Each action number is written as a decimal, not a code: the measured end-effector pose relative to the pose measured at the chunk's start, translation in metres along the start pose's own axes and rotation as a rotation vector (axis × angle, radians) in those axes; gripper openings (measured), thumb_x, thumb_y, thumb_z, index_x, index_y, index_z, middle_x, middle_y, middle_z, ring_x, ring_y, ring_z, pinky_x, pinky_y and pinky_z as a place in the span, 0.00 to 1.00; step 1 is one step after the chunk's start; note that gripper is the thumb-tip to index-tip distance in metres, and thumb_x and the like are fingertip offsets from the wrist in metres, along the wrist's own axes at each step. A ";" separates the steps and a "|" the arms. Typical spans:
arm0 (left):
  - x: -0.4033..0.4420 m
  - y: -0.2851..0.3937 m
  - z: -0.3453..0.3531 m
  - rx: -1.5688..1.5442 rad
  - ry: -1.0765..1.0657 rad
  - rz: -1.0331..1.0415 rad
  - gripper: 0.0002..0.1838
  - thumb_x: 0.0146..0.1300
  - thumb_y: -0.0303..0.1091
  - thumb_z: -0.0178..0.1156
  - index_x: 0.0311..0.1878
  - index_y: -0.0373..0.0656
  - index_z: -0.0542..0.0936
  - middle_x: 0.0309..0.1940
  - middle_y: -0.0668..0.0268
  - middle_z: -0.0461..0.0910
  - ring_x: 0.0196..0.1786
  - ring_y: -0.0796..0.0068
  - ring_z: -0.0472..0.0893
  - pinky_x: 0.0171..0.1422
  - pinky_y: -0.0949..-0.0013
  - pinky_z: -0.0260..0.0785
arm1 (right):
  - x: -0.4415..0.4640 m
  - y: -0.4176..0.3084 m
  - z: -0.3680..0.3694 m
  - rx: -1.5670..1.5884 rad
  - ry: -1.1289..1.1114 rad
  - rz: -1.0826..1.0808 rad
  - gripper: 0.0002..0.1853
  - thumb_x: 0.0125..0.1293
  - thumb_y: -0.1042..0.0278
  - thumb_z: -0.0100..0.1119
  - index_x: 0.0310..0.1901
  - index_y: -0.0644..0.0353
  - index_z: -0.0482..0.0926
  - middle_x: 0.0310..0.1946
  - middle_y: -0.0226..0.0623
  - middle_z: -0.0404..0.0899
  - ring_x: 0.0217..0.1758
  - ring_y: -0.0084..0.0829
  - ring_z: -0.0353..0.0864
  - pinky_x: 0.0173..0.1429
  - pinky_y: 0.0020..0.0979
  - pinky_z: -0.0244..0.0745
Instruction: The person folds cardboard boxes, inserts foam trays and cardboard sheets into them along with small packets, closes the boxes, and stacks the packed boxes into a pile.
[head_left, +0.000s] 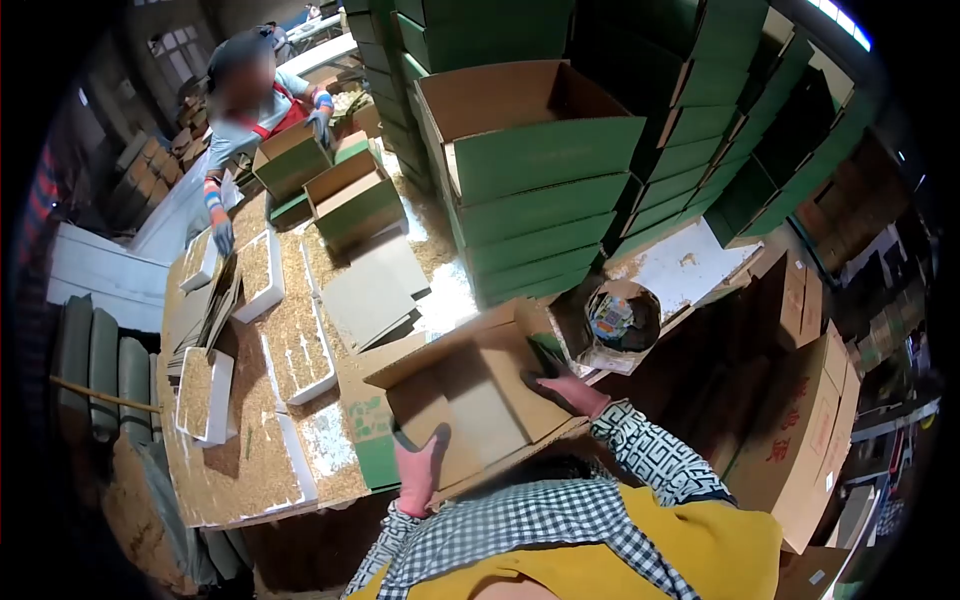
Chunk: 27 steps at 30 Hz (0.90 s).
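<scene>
An open brown cardboard box [455, 358] is tilted toward me at the table's near edge, and the flaps of its bottom show inside. My left hand [420, 465], in a pink glove with dark fingers, grips the near left wall. On the right wall is my right hand [565, 388], gloved the same way, its fingers partly hidden by the cardboard and shadow. Green printed cardboard [375, 440] shows just left of the box. Beyond it lie flat grey cardboard sheets [370, 290].
Tall stacks of green boxes [545, 160] rise ahead. A round container [622, 315] stands at right, near brown cartons [790, 430]. White trays [205, 395] sit on the grain-strewn table [240, 490]. Across it, a gloved co-worker [240, 140] handles green boxes [350, 200] and cardboard pieces [205, 310].
</scene>
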<state>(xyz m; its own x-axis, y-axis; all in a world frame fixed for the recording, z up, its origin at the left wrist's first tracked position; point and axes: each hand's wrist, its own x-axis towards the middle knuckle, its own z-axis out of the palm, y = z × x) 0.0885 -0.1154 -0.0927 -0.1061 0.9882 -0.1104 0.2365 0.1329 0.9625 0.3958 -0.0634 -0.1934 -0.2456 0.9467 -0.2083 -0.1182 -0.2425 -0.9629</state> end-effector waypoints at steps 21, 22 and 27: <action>0.253 0.211 0.013 -0.364 -0.329 0.877 0.23 0.75 0.40 0.39 0.67 0.38 0.66 0.64 0.57 0.69 0.66 0.68 0.69 0.72 0.62 0.60 | -0.055 -0.477 -0.050 -1.309 0.553 -1.559 0.24 0.64 0.69 0.52 0.63 0.62 0.70 0.57 0.43 0.75 0.57 0.32 0.77 0.58 0.31 0.72; 0.223 0.231 0.049 -0.294 -0.276 0.812 0.26 0.71 0.39 0.48 0.69 0.39 0.63 0.64 0.59 0.69 0.64 0.69 0.69 0.71 0.64 0.60 | -0.048 -0.486 -0.058 -1.167 0.590 -1.499 0.23 0.68 0.63 0.47 0.60 0.67 0.73 0.61 0.42 0.73 0.55 0.33 0.78 0.60 0.31 0.71; 0.227 0.202 0.133 -0.456 -0.005 0.901 0.37 0.57 0.23 0.64 0.69 0.37 0.59 0.62 0.61 0.67 0.62 0.70 0.70 0.68 0.67 0.62 | 0.023 -0.482 -0.123 -0.274 0.404 -1.178 0.38 0.53 0.76 0.69 0.67 0.58 0.65 0.47 0.35 0.78 0.33 0.20 0.76 0.32 0.23 0.74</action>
<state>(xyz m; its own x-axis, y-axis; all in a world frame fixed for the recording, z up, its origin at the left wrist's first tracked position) 0.2405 0.1458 0.0436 -0.0658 0.7067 0.7045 -0.1651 -0.7040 0.6907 0.5655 0.1014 0.2444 0.1865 0.5671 0.8022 0.1494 0.7907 -0.5937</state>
